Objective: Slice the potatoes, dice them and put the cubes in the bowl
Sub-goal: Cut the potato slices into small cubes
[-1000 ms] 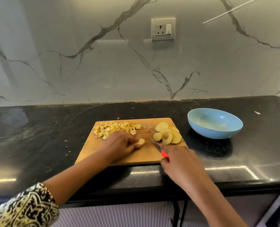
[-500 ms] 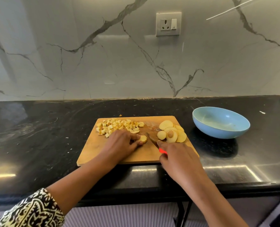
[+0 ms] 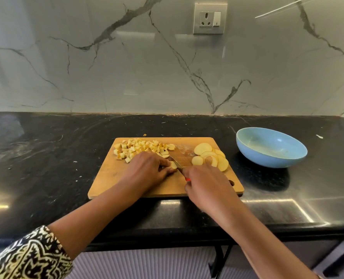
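Left hand (image 3: 147,172) pins potato piece (image 3: 173,165); right hand (image 3: 205,188) grips knife (image 3: 176,163) alongside.

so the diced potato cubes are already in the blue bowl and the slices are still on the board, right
Not quite. The head view shows the blue bowl holding no potato; the diced potato cubes are piled on the cutting board. The slices are still on the board.

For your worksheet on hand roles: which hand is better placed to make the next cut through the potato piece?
Right. The right hand already grips the knife, its blade against the potato piece, which the left hand pins to the cutting board.
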Available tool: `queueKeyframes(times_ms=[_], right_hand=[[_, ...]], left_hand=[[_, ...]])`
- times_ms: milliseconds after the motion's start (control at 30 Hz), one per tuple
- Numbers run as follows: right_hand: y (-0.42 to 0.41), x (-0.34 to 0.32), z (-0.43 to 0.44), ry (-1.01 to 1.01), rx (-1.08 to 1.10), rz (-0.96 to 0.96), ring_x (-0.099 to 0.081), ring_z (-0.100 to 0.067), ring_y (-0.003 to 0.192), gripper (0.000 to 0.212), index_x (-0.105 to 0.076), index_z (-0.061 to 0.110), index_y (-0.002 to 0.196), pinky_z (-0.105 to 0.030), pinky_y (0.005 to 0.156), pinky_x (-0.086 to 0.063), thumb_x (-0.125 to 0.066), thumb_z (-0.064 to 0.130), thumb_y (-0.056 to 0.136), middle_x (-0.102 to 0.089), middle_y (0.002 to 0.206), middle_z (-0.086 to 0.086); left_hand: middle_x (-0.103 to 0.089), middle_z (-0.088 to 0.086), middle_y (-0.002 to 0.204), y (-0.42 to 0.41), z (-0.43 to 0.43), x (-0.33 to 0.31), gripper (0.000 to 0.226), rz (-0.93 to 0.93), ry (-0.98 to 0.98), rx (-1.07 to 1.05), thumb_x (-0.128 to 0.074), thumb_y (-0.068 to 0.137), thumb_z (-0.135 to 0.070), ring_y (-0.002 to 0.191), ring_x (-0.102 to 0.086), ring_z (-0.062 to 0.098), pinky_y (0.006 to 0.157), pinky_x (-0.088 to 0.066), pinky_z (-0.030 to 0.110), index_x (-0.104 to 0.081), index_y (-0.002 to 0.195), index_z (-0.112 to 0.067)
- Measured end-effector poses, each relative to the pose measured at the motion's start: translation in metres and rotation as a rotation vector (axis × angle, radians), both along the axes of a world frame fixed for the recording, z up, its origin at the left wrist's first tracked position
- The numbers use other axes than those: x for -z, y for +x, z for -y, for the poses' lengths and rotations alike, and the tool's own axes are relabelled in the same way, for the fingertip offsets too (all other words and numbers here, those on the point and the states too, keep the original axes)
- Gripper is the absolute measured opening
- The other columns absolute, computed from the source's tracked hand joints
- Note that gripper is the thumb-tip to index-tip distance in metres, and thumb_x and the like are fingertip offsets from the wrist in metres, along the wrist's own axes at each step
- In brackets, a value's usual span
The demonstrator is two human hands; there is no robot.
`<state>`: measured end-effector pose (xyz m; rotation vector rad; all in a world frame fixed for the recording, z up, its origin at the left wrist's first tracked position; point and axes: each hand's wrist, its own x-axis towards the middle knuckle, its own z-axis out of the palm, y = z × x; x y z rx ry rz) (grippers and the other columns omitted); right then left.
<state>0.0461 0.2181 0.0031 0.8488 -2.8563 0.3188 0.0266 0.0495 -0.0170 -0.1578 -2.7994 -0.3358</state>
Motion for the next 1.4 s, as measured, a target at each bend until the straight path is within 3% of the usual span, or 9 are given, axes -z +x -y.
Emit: queueKeyframes(times_ms=[133, 333, 467, 700, 867, 967, 1100, 1300, 1400], right_hand=[[0.021, 0.003, -0.027, -0.051, 0.006, -0.013, -0.054, -0.01, 0.08, 0.038, -0.049, 0.034, 0.135, -0.024, 0.064, -0.041, -0.042, 0.025, 0.098, -0.063, 0.099, 0.006], [0.017, -0.009, -0.029, -0.16, 0.025, 0.037, -0.05, -0.003, 0.062, 0.042, -0.048, 0.038, 0.137, -0.016, 0.053, -0.037, -0.046, 0.025, 0.097, -0.057, 0.083, 0.014], [0.016, -0.012, -0.015, -0.15, 0.002, 0.069, -0.059, -0.006, 0.085, 0.041, -0.05, 0.032, 0.137, -0.02, 0.07, -0.047, -0.048, 0.025, 0.096, -0.066, 0.113, 0.009], [0.012, 0.008, 0.018, 0.028, 0.018, -0.063, -0.057, -0.017, 0.092, 0.027, -0.054, 0.018, 0.125, -0.025, 0.069, -0.041, -0.044, 0.019, 0.1, -0.061, 0.104, 0.0], [0.02, 0.004, -0.008, -0.05, -0.008, 0.002, -0.057, -0.012, 0.092, 0.037, -0.051, 0.03, 0.135, -0.026, 0.077, -0.048, -0.045, 0.025, 0.098, -0.063, 0.105, 0.005], [0.023, -0.004, -0.026, -0.129, -0.022, 0.051, -0.052, -0.003, 0.073, 0.041, -0.049, 0.036, 0.137, -0.017, 0.061, -0.043, -0.048, 0.027, 0.097, -0.063, 0.093, 0.012], [0.021, -0.005, -0.017, -0.178, -0.012, 0.034, -0.042, 0.0, 0.059, 0.04, -0.051, 0.034, 0.136, -0.013, 0.05, -0.028, -0.048, 0.026, 0.097, -0.059, 0.085, 0.014], [0.016, -0.004, -0.003, -0.112, -0.003, 0.028, -0.056, -0.008, 0.08, 0.041, -0.05, 0.03, 0.137, -0.023, 0.068, -0.048, -0.048, 0.024, 0.096, -0.066, 0.109, 0.006], [0.015, 0.004, 0.012, -0.018, 0.005, -0.05, -0.052, -0.014, 0.083, 0.033, -0.055, 0.023, 0.13, -0.025, 0.067, -0.04, -0.046, 0.023, 0.098, -0.062, 0.104, 0.002]], left_hand=[[-0.065, -0.003, 0.119, 0.003, 0.0, 0.001, 0.039, 0.0, 0.02, -0.002, -0.054, 0.092, -0.046, 0.101, -0.057, 0.009, 0.081, -0.04, 0.017, -0.061, 0.125, -0.026], [-0.065, -0.001, 0.117, 0.008, 0.004, 0.0, 0.044, 0.011, 0.138, -0.02, -0.063, 0.086, -0.045, 0.098, -0.055, 0.007, 0.078, -0.037, 0.015, -0.06, 0.125, -0.025], [-0.068, -0.003, 0.112, 0.007, 0.01, 0.002, 0.035, 0.005, 0.212, -0.055, -0.068, 0.083, -0.042, 0.094, -0.056, 0.005, 0.075, -0.039, 0.017, -0.068, 0.114, -0.025], [-0.071, -0.004, 0.1, 0.002, 0.013, 0.006, 0.028, -0.013, 0.162, -0.061, -0.068, 0.082, -0.047, 0.093, -0.057, 0.009, 0.081, -0.046, 0.025, -0.073, 0.105, -0.03], [-0.066, -0.004, 0.102, 0.003, 0.014, 0.005, 0.032, -0.001, 0.161, -0.062, -0.066, 0.083, -0.047, 0.09, -0.049, 0.008, 0.073, -0.038, 0.023, -0.07, 0.109, -0.031], [-0.066, -0.005, 0.105, 0.003, 0.015, 0.003, 0.035, 0.02, 0.201, -0.027, -0.068, 0.081, -0.045, 0.088, -0.051, 0.004, 0.068, -0.039, 0.018, -0.069, 0.111, -0.028], [-0.068, -0.007, 0.108, 0.004, 0.02, 0.005, 0.032, 0.028, 0.265, -0.025, -0.071, 0.079, -0.042, 0.099, -0.057, 0.005, 0.084, -0.049, 0.023, -0.072, 0.107, -0.025], [-0.067, -0.01, 0.108, 0.002, 0.022, 0.01, 0.029, -0.012, 0.217, -0.039, -0.069, 0.082, -0.043, 0.102, -0.05, 0.008, 0.084, -0.044, 0.026, -0.072, 0.106, -0.028], [-0.068, -0.009, 0.105, 0.0, 0.022, 0.01, 0.025, -0.027, 0.208, -0.035, -0.069, 0.081, -0.043, 0.101, -0.052, 0.011, 0.086, -0.046, 0.032, -0.074, 0.101, -0.029]])
